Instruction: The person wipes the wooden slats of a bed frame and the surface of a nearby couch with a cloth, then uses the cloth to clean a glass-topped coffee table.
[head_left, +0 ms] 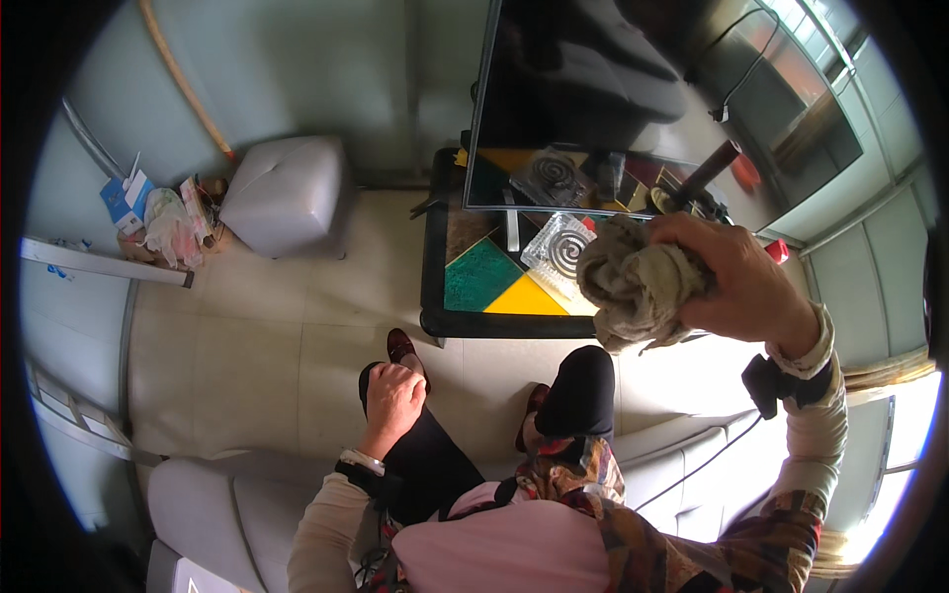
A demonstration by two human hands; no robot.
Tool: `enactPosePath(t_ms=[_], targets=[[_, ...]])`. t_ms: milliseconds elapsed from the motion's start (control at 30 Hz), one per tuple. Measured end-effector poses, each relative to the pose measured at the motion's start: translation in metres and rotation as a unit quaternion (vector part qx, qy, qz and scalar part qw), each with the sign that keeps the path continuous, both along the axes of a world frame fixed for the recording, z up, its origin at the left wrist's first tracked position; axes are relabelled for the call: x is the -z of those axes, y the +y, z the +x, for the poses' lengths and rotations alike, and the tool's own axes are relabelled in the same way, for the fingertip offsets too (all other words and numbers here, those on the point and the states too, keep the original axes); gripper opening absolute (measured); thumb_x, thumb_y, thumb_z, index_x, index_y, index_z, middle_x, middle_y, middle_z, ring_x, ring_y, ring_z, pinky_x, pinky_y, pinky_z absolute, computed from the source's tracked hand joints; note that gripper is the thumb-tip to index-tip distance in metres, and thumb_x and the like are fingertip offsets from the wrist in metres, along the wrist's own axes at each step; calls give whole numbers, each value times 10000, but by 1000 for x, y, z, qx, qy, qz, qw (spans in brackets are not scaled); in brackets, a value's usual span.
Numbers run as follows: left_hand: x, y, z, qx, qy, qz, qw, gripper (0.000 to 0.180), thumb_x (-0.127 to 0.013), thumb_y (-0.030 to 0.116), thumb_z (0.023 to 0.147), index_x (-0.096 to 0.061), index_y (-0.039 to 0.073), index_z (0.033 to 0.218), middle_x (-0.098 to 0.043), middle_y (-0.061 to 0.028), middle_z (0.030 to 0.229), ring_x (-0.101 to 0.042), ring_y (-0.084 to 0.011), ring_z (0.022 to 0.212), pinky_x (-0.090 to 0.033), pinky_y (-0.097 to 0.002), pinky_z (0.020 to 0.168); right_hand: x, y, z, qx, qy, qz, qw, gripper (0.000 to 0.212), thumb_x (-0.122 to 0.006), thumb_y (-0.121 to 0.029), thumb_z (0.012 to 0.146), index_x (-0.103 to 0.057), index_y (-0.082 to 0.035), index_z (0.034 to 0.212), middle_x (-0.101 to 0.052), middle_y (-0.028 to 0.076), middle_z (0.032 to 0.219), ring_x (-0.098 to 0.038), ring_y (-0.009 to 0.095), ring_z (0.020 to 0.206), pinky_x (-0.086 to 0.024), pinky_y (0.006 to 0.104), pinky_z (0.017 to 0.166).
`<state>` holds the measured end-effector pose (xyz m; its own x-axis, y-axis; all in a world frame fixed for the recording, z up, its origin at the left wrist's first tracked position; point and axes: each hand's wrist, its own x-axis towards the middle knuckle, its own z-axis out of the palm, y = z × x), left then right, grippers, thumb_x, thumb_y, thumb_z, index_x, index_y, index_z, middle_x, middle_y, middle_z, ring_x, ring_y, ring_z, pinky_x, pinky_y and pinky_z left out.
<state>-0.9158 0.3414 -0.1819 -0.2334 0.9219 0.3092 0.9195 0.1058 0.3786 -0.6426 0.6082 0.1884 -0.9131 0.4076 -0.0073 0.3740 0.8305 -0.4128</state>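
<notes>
My right hand [733,277] grips a crumpled grey-beige rag [633,282], held up in front of the low table and the lower edge of the television screen [583,89]. Part of the table is hidden behind the rag. Just left of it, a clear glass tray [539,249] sits on the table with a dark mosquito coil [566,253] in it. My left hand [395,397] lies over my left knee, fingers laid on the black trousers, with nothing held.
The low table [427,287] has a black rim and a green, yellow and dark patterned top. A grey stool [287,196] stands at the left wall beside a plastic bag [170,225] and a blue-and-white box [126,201]. Behind me runs a grey sofa [203,504].
</notes>
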Motion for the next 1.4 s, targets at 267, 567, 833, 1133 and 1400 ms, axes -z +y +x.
enactPosePath(t_ms=[267, 567, 833, 1133, 1400], targets=[[6, 2, 1, 15, 10, 9, 1000, 92, -712, 107, 828, -624, 107, 797, -648, -43, 837, -630, -253, 913, -431, -422, 959, 54, -4, 42, 2, 34, -87, 996, 577, -780, -38, 674, -611, -34, 1225, -715, 156, 1036, -733, 328, 916, -589, 382, 827], [-31, -18, 22, 68, -88, -59, 992, 45, -687, 109, 883, -642, 111, 886, -679, -33, 929, -654, -258, 958, -392, -468, 1071, 95, 64, 64, 63, -24, -127, 990, 551, -767, -16, 683, -608, -32, 1211, -717, 169, 1037, -737, 339, 903, -590, 378, 803], [-155, -74, 54, -76, -256, -249, 931, 46, -697, 139, 861, -703, 116, 901, -711, -44, 964, -656, -289, 947, -445, -448, 903, 60, 140, -8, -10, -128, -212, 969, 540, -813, -79, 659, -628, -32, 1164, -711, 156, 1057, -731, 332, 923, -587, 374, 845], [-165, -154, 101, -212, -280, -141, 926, 64, -718, 88, 832, -738, 88, 893, -736, -90, 986, -687, -324, 960, -532, -430, 834, 71, 125, -38, -115, -104, -188, 970, 563, -812, -160, 680, -621, -55, 1199, -700, 170, 1061, -708, 352, 946, -576, 415, 872], [-100, -79, 39, -121, -207, -14, 971, 36, -671, 28, 917, -690, 28, 949, -701, -134, 1011, -670, -351, 927, -542, -432, 807, 137, 29, 44, -18, -46, -193, 980, 536, -759, -136, 728, -615, -46, 1236, -725, 189, 1055, -721, 355, 961, -586, 406, 870]])
